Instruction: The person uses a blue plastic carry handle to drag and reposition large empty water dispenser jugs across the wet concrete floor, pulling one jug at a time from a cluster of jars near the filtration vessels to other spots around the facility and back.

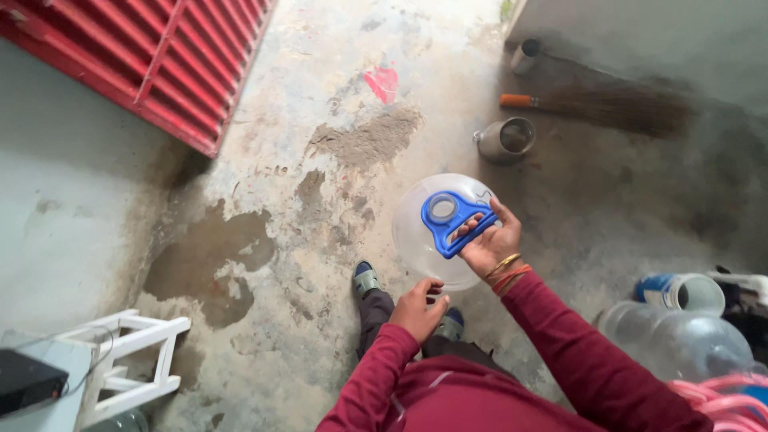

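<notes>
Since the right hand point(490, 240) has its fingers curled shut around the blue handle point(453, 221), the clear jug point(432, 232) hangs out in front of the body, well off the floor, top end turned up toward the camera so the round neck opening shows. Carrying it by that handle keeps the bulky, slippery body away from the legs. Left hand point(418, 308) sits just under the jug's lower edge, fingers loosely bent, holding nothing; can't tell if the fingertips actually touch the plastic. Looks to me like it's there to steady the thing.

Below are two feet in sandals point(366, 279) on a rough concrete floor point(320, 160), patchy, with a dark damp stain point(208, 256) and a red paint spot. Further out: a metal pot point(507, 139) and a broom point(600, 104) by the right wall, a red shutter point(168, 56) upper left, a white stool point(128, 360) lower left, more clear jugs point(680, 340) and a pink hose at lower right.
</notes>
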